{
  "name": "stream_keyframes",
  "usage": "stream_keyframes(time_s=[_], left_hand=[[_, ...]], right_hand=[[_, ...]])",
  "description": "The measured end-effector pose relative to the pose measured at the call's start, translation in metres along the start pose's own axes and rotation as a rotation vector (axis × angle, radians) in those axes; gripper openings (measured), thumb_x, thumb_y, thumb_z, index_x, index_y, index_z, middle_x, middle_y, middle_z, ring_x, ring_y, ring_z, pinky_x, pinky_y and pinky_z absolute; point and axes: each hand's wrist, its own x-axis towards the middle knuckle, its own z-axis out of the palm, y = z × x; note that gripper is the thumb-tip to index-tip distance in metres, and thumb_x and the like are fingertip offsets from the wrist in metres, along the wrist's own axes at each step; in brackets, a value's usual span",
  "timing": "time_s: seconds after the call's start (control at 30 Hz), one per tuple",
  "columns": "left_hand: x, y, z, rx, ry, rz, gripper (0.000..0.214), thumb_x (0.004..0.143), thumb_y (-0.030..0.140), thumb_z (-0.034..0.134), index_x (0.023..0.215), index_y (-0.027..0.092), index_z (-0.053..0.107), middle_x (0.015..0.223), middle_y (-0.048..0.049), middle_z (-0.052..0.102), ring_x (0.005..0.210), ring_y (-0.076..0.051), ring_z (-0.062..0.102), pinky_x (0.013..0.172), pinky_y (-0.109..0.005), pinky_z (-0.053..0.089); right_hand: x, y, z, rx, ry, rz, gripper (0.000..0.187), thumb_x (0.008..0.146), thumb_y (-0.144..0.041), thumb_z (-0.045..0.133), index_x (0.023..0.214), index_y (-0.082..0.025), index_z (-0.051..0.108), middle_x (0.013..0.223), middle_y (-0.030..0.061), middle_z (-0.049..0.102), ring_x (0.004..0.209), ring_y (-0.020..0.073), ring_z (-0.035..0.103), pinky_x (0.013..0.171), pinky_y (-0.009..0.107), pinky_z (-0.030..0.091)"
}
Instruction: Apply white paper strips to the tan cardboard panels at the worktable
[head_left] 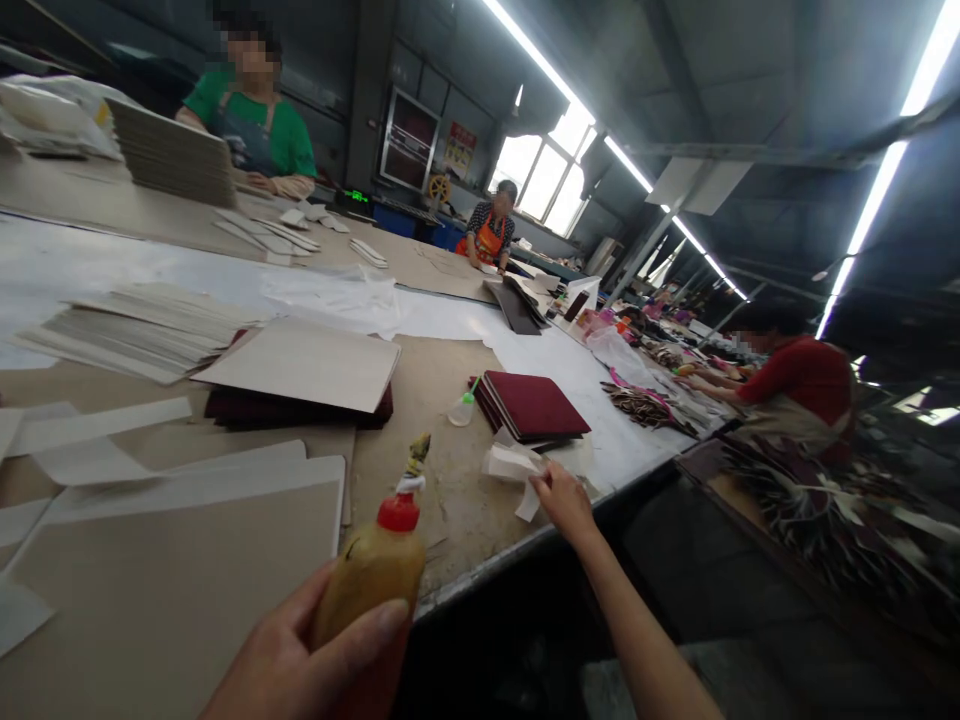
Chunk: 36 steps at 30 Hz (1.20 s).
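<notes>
Fingers of L hand [296, 640] wrapped round btl [375, 575], red cap [398, 513] up, nr table [636, 456] edge; beyond, small dropper [460, 410] beside maroon stack [538, 405]; R hand [568, 502] fingers pinched tog. on paper strip [528, 503], this side of stack.

A bright paned window [544, 180] breaks the dark far wall [472, 98]. Left of the window come a red-and-yellow poster [460, 150], a metal-framed panel [410, 138] and a thick pillar [373, 90]. Right of it, a pale board [699, 185] hangs below the dim ceiling [739, 60]. Tube lights [874, 197] run in two lines, one passing the window's upper right.
</notes>
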Motion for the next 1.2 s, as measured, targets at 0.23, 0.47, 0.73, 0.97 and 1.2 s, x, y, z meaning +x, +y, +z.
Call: stream_keyframes(time_s=[0.23, 0.47, 0.73, 0.97, 1.2], left_hand=[[0.048, 0.02, 0.067, -0.3, -0.273, -0.063, 0.058, 0.059, 0.052, 0.07, 0.102, 0.014, 0.059, 0.087, -0.0069, 0.067, 0.078, -0.021, 0.062, 0.068, -0.027, 0.048], [0.095, 0.021, 0.1, -0.281, -0.432, -0.005, 0.052, 0.066, 0.046, 0.067, 0.105, 0.013, 0.058, 0.094, -0.0089, 0.067, 0.085, -0.022, 0.062, 0.077, -0.029, 0.048], [0.134, 0.039, 0.126, -0.249, -0.642, -0.002, 0.046, 0.069, 0.044, 0.065, 0.102, 0.012, 0.06, 0.099, -0.0123, 0.066, 0.093, -0.025, 0.061, 0.079, -0.031, 0.049], [0.168, 0.03, 0.149, -0.189, -0.681, 0.015, 0.045, 0.069, 0.037, 0.068, 0.104, 0.013, 0.057, 0.092, -0.0096, 0.065, 0.083, -0.021, 0.061, 0.072, -0.029, 0.048], [0.175, 0.004, 0.151, -0.195, -0.582, 0.053, 0.042, 0.069, 0.037, 0.068, 0.101, 0.014, 0.054, 0.077, -0.0028, 0.061, 0.063, -0.013, 0.057, 0.057, -0.022, 0.044]], right_hand=[[-0.005, 0.014, 0.004, 0.01, 0.051, -0.129, 0.016, 0.081, -0.03, 0.055, 0.07, -0.018, 0.054, 0.062, -0.001, 0.058, 0.059, 0.013, 0.053, 0.051, 0.022, 0.027], [-0.015, 0.019, 0.013, -0.078, 0.143, -0.396, 0.011, 0.082, -0.017, 0.052, 0.075, -0.018, 0.059, 0.074, 0.0034, 0.06, 0.071, 0.0164, 0.053, 0.056, 0.024, 0.032], [-0.023, -0.006, 0.037, -0.113, 0.457, -0.513, 0.02, 0.084, -0.013, 0.047, 0.1, -0.017, 0.057, 0.073, 0.0054, 0.055, 0.068, 0.0201, 0.048, 0.055, 0.03, 0.035], [-0.021, -0.012, 0.058, -0.075, 0.61, -0.513, 0.021, 0.085, -0.01, 0.044, 0.069, -0.017, 0.056, 0.064, 0.0041, 0.052, 0.061, 0.0181, 0.046, 0.054, 0.03, 0.032], [-0.035, -0.005, 0.054, -0.028, 0.599, -0.48, 0.021, 0.087, -0.01, 0.039, 0.077, -0.015, 0.057, 0.064, 0.0035, 0.051, 0.061, 0.0181, 0.047, 0.055, 0.03, 0.033]])
